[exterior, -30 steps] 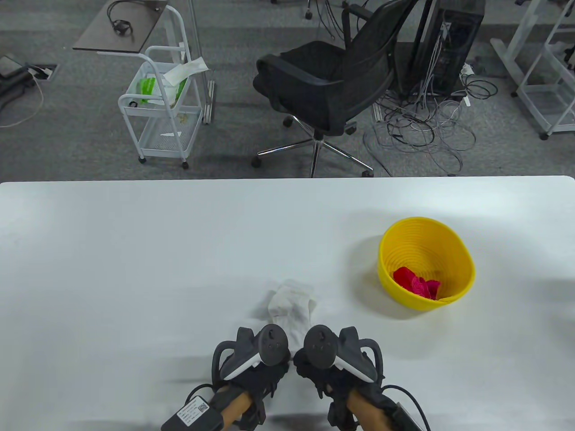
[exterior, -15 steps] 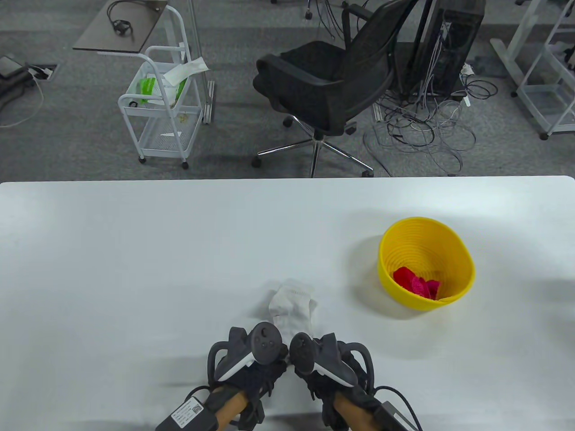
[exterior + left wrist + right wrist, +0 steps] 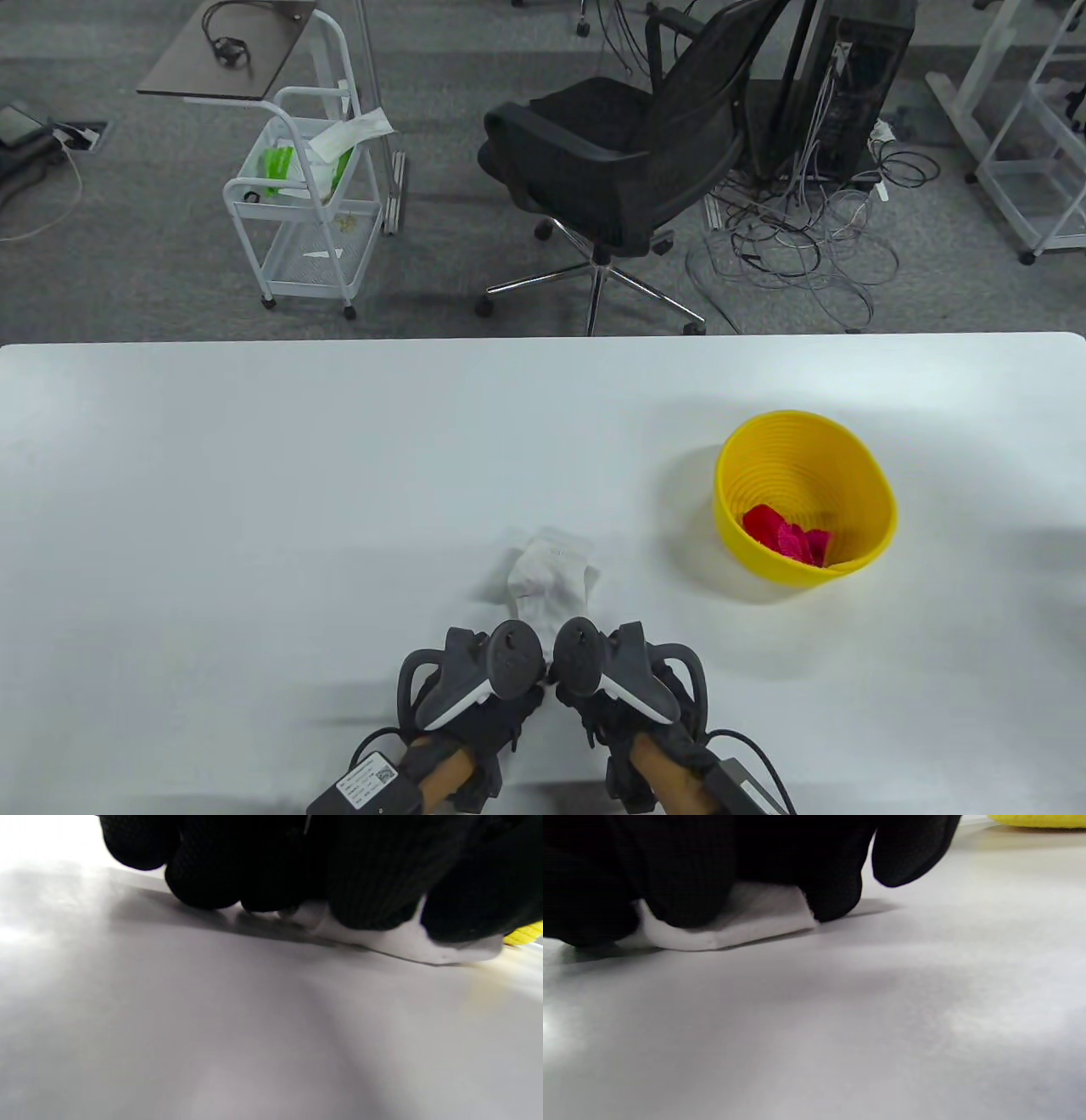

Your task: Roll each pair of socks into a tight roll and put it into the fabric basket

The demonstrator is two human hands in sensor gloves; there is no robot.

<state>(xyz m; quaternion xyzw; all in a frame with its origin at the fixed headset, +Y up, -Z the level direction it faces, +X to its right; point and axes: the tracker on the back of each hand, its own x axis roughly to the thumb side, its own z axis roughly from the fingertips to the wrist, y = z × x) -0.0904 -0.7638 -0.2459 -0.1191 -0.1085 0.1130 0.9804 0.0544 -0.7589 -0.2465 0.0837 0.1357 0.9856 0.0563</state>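
Both hands drawn closer together since a second ago, left hand (image 3: 479, 709) and right hand (image 3: 632, 709) side by side, curled fingertips (image 3: 203, 887) pinching one white sock pair's (image 3: 550, 581) near end, one yellow basket (image 3: 804, 497) to their right holding one pink roll (image 3: 787, 535).

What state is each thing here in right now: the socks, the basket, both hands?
White socks: lying on the table, near end under both hands, not yet a tight roll.
Yellow basket: upright, holding a red-pink roll.
Left hand: fingers curled down onto the socks.
Right hand: fingers curled down onto the socks.
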